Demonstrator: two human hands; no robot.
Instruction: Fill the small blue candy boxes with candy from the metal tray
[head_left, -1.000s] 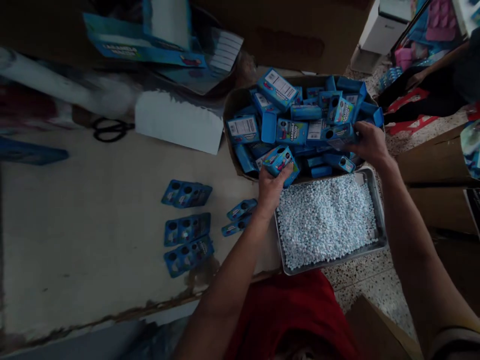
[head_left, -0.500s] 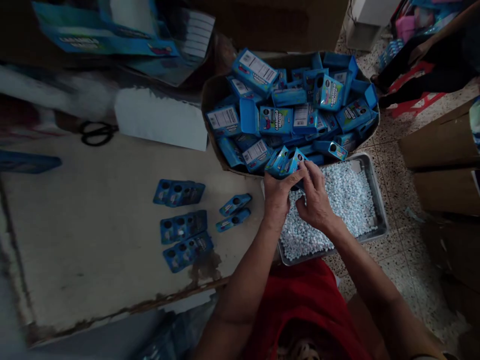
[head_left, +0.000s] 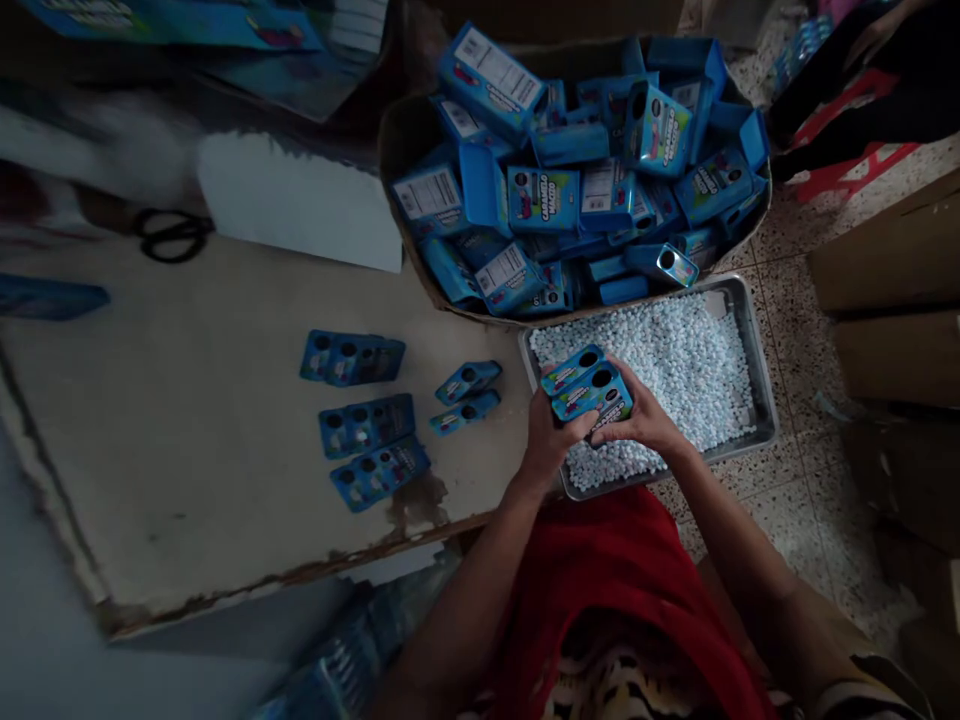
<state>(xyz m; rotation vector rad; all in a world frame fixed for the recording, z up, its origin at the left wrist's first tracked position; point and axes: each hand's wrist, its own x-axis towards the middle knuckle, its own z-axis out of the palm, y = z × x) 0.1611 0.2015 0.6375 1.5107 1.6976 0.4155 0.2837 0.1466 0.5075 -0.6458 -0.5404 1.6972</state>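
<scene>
Several small blue boxes [head_left: 589,385] with dark round holes on top are held side by side over a metal tray [head_left: 763,400] of pale blue and white pellets [head_left: 690,370]. My left hand [head_left: 551,435] grips them from the left, its thumb across the near side. On the right, my right hand [head_left: 643,415] closes round the same boxes. Behind the tray stands a large carton [head_left: 405,235] heaped with blue boxes [head_left: 544,200]. More small boxes stand in rows [head_left: 375,440] on the table to the left, with a pair [head_left: 466,395] nearer my left hand.
Black scissors [head_left: 172,235] and a white sheet [head_left: 300,205] lie on the back of the table [head_left: 187,400]. Brown cartons [head_left: 892,250] are at the right. A person's dark-clothed legs [head_left: 862,115] show at the upper right, by a red stool [head_left: 847,160].
Both hands have moved down from the carton's near edge to over the tray with the boxes, whose holed tops now face up. The view has shifted slightly.
</scene>
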